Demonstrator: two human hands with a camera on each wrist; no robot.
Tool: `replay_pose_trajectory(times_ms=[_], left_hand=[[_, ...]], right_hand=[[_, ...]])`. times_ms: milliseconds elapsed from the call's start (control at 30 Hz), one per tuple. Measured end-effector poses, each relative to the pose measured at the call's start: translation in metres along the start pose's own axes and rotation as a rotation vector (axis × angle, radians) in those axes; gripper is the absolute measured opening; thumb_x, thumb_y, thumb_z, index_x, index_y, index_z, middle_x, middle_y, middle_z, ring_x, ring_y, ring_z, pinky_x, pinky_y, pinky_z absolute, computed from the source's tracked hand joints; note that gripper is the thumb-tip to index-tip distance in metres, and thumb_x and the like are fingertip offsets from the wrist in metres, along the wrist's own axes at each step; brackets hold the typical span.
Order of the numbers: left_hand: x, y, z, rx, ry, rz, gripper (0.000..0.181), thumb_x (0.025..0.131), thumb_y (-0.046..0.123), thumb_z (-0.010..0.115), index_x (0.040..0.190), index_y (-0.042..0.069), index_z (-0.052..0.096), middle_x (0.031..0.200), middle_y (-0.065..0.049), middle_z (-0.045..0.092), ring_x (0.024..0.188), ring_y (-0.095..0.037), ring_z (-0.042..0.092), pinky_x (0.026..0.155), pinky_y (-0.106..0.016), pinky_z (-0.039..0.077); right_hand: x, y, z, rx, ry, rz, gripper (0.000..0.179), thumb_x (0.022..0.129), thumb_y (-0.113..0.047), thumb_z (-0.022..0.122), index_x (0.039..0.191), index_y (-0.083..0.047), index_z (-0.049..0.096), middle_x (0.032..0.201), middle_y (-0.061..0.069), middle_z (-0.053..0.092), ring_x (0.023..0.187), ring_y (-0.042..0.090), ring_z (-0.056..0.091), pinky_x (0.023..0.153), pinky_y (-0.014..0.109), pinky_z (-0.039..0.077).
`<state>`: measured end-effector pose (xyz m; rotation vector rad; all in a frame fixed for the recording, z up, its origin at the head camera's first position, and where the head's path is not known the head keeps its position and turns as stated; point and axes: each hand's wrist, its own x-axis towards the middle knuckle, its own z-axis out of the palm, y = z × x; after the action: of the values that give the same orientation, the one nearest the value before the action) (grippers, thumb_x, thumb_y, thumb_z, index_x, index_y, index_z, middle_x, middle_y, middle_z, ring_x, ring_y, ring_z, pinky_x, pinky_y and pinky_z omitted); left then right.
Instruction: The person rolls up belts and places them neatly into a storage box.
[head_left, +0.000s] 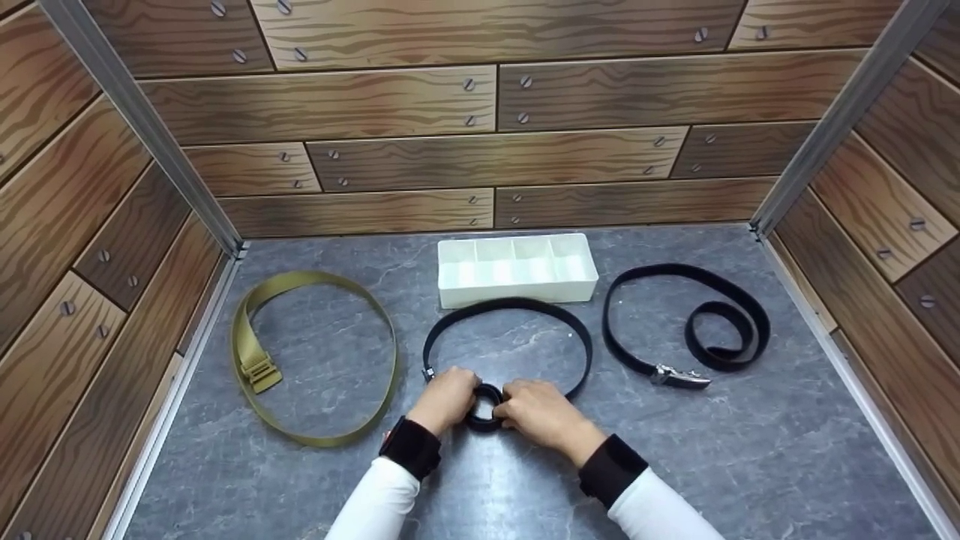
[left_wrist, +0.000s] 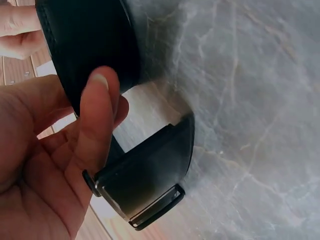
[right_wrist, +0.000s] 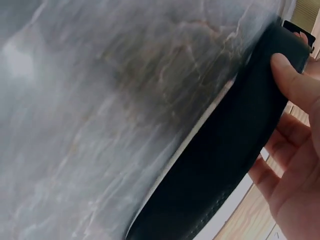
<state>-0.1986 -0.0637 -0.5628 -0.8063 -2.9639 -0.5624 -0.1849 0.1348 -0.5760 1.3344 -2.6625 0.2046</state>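
Observation:
Between my hands lies a black belt point(head_left: 517, 303), its near part wound into a small coil point(head_left: 484, 427) and the rest arched away in a wide loop. My left hand point(head_left: 448, 397) grips the coil's left side. From the right, my right hand point(head_left: 541, 411) pinches the coil. In the left wrist view, the thumb presses on the black strap point(left_wrist: 95, 45), and the dark metal buckle point(left_wrist: 150, 172) sits just past the fingers. The right wrist view has the thumb on one face of the strap point(right_wrist: 225, 140) and fingers behind it.
A white four-section box point(head_left: 517, 289) stands behind the belt. To the left lies an olive webbing belt point(head_left: 330, 441) in a loose ring. Another black belt point(head_left: 611, 330) with a silver buckle point(head_left: 664, 373) lies on the right. Wood-patterned walls point(head_left: 405, 169) enclose the grey marbled surface point(head_left: 750, 457).

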Motion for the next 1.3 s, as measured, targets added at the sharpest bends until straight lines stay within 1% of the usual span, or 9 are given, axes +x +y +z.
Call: replay_pose_trajectory(times_ms=[200, 400, 567, 700, 833, 933, 1067, 1200, 1300], left_hand=[[-0.004, 0.006, 0.001, 0.069, 0.088, -0.031, 0.013, 0.081, 0.001, 0.064, 0.071, 0.009, 0.068, 0.074, -0.010, 0.069, 0.068, -0.032, 0.067, 0.059, -0.043, 0.052], [-0.007, 0.012, 0.009, 0.026, 0.148, -0.119, 0.010, 0.080, -0.001, 0.065, 0.070, 0.001, 0.065, 0.070, -0.016, 0.065, 0.067, -0.035, 0.067, 0.059, -0.043, 0.053], [-0.008, 0.016, 0.016, 0.024, 0.166, -0.177, 0.007, 0.076, -0.004, 0.067, 0.070, -0.002, 0.063, 0.067, -0.018, 0.064, 0.065, -0.034, 0.066, 0.056, -0.040, 0.053], [-0.007, 0.015, 0.017, 0.015, 0.177, -0.162, 0.011, 0.079, -0.008, 0.061, 0.071, -0.002, 0.064, 0.068, -0.018, 0.064, 0.065, -0.033, 0.067, 0.056, -0.041, 0.053], [-0.006, 0.012, 0.016, 0.028, 0.146, -0.140, 0.012, 0.081, -0.007, 0.058, 0.074, -0.001, 0.066, 0.072, -0.018, 0.066, 0.068, -0.034, 0.067, 0.061, -0.043, 0.053], [-0.005, 0.012, 0.013, 0.056, 0.106, -0.122, 0.012, 0.083, -0.003, 0.059, 0.075, 0.001, 0.066, 0.075, -0.017, 0.067, 0.069, -0.034, 0.067, 0.062, -0.044, 0.053], [-0.005, 0.012, 0.010, 0.105, 0.078, -0.092, 0.011, 0.083, 0.001, 0.060, 0.074, 0.003, 0.066, 0.075, -0.015, 0.067, 0.067, -0.033, 0.066, 0.058, -0.045, 0.052], [-0.006, 0.010, 0.009, 0.132, 0.071, -0.066, 0.011, 0.082, 0.002, 0.061, 0.073, 0.005, 0.066, 0.075, -0.014, 0.067, 0.066, -0.033, 0.066, 0.056, -0.044, 0.052], [-0.007, 0.008, 0.011, 0.121, 0.081, -0.047, 0.010, 0.082, 0.002, 0.062, 0.074, 0.005, 0.065, 0.075, -0.014, 0.067, 0.067, -0.033, 0.066, 0.057, -0.044, 0.052]], right_hand=[[0.003, -0.006, 0.003, -0.044, 0.034, 0.071, 0.010, 0.079, -0.032, 0.078, 0.086, -0.025, 0.076, 0.075, -0.002, 0.058, 0.066, 0.019, 0.059, 0.053, 0.036, 0.047], [0.003, -0.014, 0.005, -0.055, 0.063, 0.143, 0.010, 0.078, -0.032, 0.078, 0.081, -0.023, 0.075, 0.070, -0.002, 0.057, 0.061, 0.021, 0.059, 0.046, 0.039, 0.043], [0.002, -0.015, 0.005, -0.047, 0.075, 0.134, 0.009, 0.080, -0.030, 0.077, 0.081, -0.022, 0.074, 0.069, -0.001, 0.056, 0.059, 0.021, 0.058, 0.045, 0.038, 0.043], [0.001, -0.011, 0.001, -0.007, 0.027, 0.095, 0.012, 0.079, -0.025, 0.079, 0.089, -0.023, 0.073, 0.076, 0.000, 0.059, 0.066, 0.021, 0.060, 0.053, 0.038, 0.048], [0.001, -0.006, -0.006, -0.043, -0.049, 0.072, 0.037, 0.074, -0.019, 0.084, 0.108, -0.022, 0.070, 0.084, 0.000, 0.059, 0.072, 0.021, 0.061, 0.062, 0.038, 0.051], [0.002, -0.005, -0.009, -0.096, -0.068, 0.057, 0.046, 0.070, -0.021, 0.086, 0.113, -0.019, 0.069, 0.088, 0.001, 0.059, 0.077, 0.022, 0.061, 0.065, 0.038, 0.051], [0.005, -0.004, -0.005, -0.119, -0.014, 0.026, 0.031, 0.070, -0.030, 0.084, 0.097, -0.020, 0.072, 0.085, -0.001, 0.059, 0.078, 0.019, 0.061, 0.065, 0.037, 0.049], [0.007, -0.004, 0.002, -0.150, 0.075, 0.007, 0.021, 0.070, -0.037, 0.080, 0.082, -0.021, 0.071, 0.076, -0.004, 0.057, 0.068, 0.017, 0.059, 0.058, 0.034, 0.044], [0.009, -0.004, 0.003, -0.192, 0.104, 0.006, 0.021, 0.069, -0.040, 0.077, 0.076, -0.022, 0.070, 0.072, -0.005, 0.057, 0.062, 0.017, 0.057, 0.054, 0.033, 0.040]])
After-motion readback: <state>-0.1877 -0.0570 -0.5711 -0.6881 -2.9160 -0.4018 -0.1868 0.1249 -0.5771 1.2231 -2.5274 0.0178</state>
